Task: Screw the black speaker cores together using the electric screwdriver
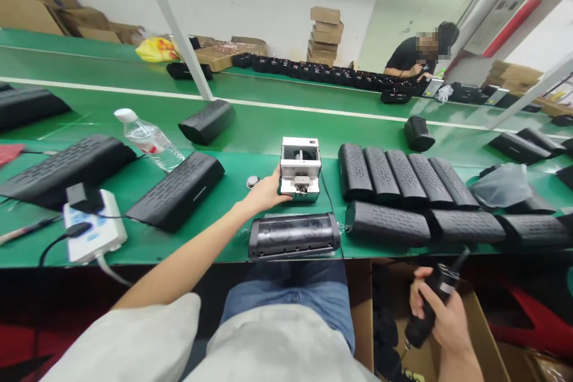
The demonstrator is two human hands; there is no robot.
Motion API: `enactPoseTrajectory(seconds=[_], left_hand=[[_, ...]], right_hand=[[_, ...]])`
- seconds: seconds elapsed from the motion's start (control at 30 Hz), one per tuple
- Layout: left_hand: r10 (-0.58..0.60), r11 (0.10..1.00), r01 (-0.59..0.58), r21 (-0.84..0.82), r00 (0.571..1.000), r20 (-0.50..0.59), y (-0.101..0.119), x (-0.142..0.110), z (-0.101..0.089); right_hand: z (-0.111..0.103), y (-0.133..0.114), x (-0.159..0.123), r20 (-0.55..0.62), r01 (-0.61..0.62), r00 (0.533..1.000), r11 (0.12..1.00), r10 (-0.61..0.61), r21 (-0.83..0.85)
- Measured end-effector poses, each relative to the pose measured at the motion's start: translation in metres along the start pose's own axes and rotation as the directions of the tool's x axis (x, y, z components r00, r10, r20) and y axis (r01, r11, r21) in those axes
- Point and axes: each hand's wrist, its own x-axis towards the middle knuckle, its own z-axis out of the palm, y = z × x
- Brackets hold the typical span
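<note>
A white screw feeder (pixel 301 170) with a dark opening stands on the green bench in front of me. My left hand (pixel 267 191) grips its left side, thumb at the front lower corner, with some fingers hidden behind it. Off the bench's front edge, at lower right, my right hand (pixel 441 310) is closed around a black electric screwdriver (pixel 430 304), above an open carton. A black speaker-like housing (pixel 294 235) lies lengthwise near the edge, its perforated inner side up, just in front of the feeder. A small round metal piece (pixel 253 181) lies beside my left wrist.
Several black slotted housings (pixel 387 224) stand in rows on the right; others lie left. A water bottle (pixel 150 140) and a white power strip (pixel 95 225) are at left. The carton (pixel 481 322) holds dark parts. A co-worker (pixel 414 59) sits across the bench.
</note>
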Motion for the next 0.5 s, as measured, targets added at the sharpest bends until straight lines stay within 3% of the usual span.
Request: enactPoseTrajectory(seconds=[0.23,0.4,0.5], left_hand=[[0.088,0.996,-0.087,-0.019,0.994,0.069,-0.016,0.013,0.012],[0.092,0.992,-0.091,-0.083,0.996,0.005,-0.016,0.038,0.021],[0.075,0.985,-0.073,-0.154,0.997,0.003,-0.014,0.034,0.020]], right_hand=[[0.015,-0.031,-0.017,-0.246,0.077,0.969,0.985,-0.038,0.152],[0.020,-0.051,-0.027,-0.361,0.151,0.930,0.970,-0.073,0.191],[0.026,-0.072,-0.049,-0.441,0.219,0.892,0.951,-0.103,0.220]])
